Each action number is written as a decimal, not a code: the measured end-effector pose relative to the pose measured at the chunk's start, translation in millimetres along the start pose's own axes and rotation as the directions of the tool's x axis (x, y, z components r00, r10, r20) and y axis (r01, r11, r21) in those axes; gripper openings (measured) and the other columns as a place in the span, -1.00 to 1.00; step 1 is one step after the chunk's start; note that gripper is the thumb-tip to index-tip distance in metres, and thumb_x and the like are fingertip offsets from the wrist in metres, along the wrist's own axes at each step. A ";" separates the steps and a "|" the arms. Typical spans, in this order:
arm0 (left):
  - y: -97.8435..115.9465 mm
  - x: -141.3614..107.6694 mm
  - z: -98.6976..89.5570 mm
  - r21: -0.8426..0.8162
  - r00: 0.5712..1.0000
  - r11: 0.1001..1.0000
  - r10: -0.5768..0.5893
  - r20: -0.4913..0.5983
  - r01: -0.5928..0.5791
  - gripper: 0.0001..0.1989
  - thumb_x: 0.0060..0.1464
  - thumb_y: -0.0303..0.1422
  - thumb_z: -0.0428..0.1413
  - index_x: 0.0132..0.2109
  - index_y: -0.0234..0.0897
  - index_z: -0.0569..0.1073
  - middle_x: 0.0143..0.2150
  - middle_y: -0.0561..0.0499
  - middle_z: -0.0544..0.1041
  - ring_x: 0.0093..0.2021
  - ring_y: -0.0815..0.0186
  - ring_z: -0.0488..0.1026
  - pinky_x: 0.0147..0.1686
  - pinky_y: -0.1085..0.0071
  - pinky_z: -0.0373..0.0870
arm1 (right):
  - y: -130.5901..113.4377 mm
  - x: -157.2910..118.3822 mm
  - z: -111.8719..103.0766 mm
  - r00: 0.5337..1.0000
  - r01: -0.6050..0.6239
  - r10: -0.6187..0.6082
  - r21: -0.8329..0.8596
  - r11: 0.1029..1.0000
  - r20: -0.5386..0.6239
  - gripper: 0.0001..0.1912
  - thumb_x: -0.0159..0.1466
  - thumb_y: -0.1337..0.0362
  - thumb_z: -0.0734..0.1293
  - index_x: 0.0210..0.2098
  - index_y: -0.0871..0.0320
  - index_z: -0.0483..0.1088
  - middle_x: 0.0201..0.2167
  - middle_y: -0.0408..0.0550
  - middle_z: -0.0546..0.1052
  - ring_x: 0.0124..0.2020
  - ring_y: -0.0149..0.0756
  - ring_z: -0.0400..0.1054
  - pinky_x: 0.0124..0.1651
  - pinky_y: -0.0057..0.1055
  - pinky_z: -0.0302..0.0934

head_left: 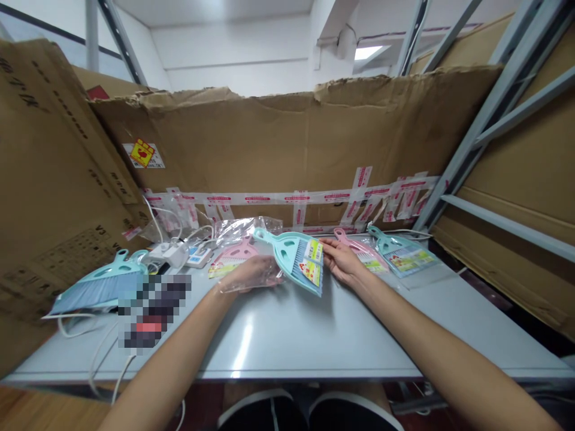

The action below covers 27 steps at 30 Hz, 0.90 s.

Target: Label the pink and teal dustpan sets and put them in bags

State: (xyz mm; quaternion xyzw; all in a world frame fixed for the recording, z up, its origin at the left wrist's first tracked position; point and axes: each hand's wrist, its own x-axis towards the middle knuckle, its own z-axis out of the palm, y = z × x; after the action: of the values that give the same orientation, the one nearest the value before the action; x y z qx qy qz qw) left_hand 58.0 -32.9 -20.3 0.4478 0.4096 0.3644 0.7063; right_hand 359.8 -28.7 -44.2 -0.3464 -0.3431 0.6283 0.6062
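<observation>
A teal hand brush (296, 260) with blue bristles and a yellow label stands tilted above the grey table (269, 341). My left hand (251, 272) is at its lower left, gripping a clear plastic bag (242, 233) that is bunched against the brush. My right hand (344, 263) presses its fingertips to the brush's right edge. A pink brush (234, 252) lies just beyond my left hand. Beyond my right hand lie another pink brush (359, 251) and a bagged teal brush (399, 254).
A larger teal brush (101, 287) lies at the left beside a pixelated blurred patch (153, 311). A white power strip (168, 254) and white cables (92, 353) sit nearby. Taped cardboard sheets (269, 143) stand behind the table, with a grey metal shelf frame (489, 131) at the right.
</observation>
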 end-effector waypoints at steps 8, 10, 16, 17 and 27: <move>38.4 -3.1 -36.3 -0.454 0.994 0.884 0.111 -0.022 -0.109 -0.24 0.52 0.13 -0.01 0.40 -0.52 0.47 0.27 -0.47 0.64 0.24 -0.05 0.67 0.22 0.11 0.65 | -22.7 11.5 -20.1 0.987 0.124 -0.124 -0.006 0.992 -0.107 -0.57 -0.02 0.32 0.78 -0.26 0.10 0.59 -0.29 -0.08 0.73 -0.28 -0.25 0.67 -0.27 -0.46 0.61; 45.1 -11.9 -39.1 -0.480 0.991 0.871 0.129 0.025 -0.101 -0.09 0.44 0.29 -0.04 0.47 -0.47 0.41 0.34 -0.48 0.59 0.36 -0.23 0.57 0.29 -0.20 0.58 | -26.0 13.2 -23.4 0.980 0.134 -0.137 -0.027 0.991 -0.145 -0.56 -0.03 0.31 0.79 -0.27 0.11 0.59 -0.31 -0.07 0.73 -0.31 -0.24 0.66 -0.34 -0.46 0.60; 43.6 -17.8 -33.2 -0.240 0.993 0.971 0.026 0.116 0.002 -0.46 0.43 -0.17 0.25 0.42 -0.30 0.50 0.40 -0.39 0.56 0.40 -0.30 0.53 0.26 -0.29 0.59 | -29.6 14.9 -29.6 0.982 0.109 -0.121 -0.091 0.990 -0.145 -0.56 -0.04 0.32 0.80 -0.29 0.13 0.58 -0.34 -0.07 0.71 -0.36 -0.26 0.64 -0.42 -0.50 0.55; 41.3 -15.9 -32.6 -0.202 0.995 0.979 0.012 0.101 0.009 -0.50 0.41 -0.22 0.27 0.38 -0.31 0.53 0.38 -0.39 0.57 0.38 -0.28 0.56 0.23 -0.22 0.63 | -30.1 14.6 -30.4 0.986 0.101 -0.114 -0.108 0.989 -0.121 -0.56 -0.05 0.31 0.80 -0.29 0.13 0.59 -0.34 -0.08 0.71 -0.37 -0.29 0.63 -0.44 -0.53 0.52; 31.4 -12.3 -28.3 -0.099 0.987 0.986 -0.127 0.103 0.137 -0.60 0.37 -0.29 0.32 0.28 -0.21 0.63 -0.04 -0.18 0.72 -0.12 0.03 0.74 -0.05 0.04 0.78 | -28.6 5.5 -26.0 0.997 0.001 0.017 -0.242 0.970 0.075 -0.56 -0.06 0.24 0.81 -0.28 0.16 0.65 -0.39 -0.08 0.70 -0.41 -0.34 0.59 -0.43 -0.55 0.49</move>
State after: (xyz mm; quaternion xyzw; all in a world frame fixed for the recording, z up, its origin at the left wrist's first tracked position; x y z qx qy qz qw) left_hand 22.8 -23.8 4.6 0.3985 0.3841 0.3160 0.7706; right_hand 396.8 -22.1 -33.6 -0.3947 -0.4387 0.5971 0.5434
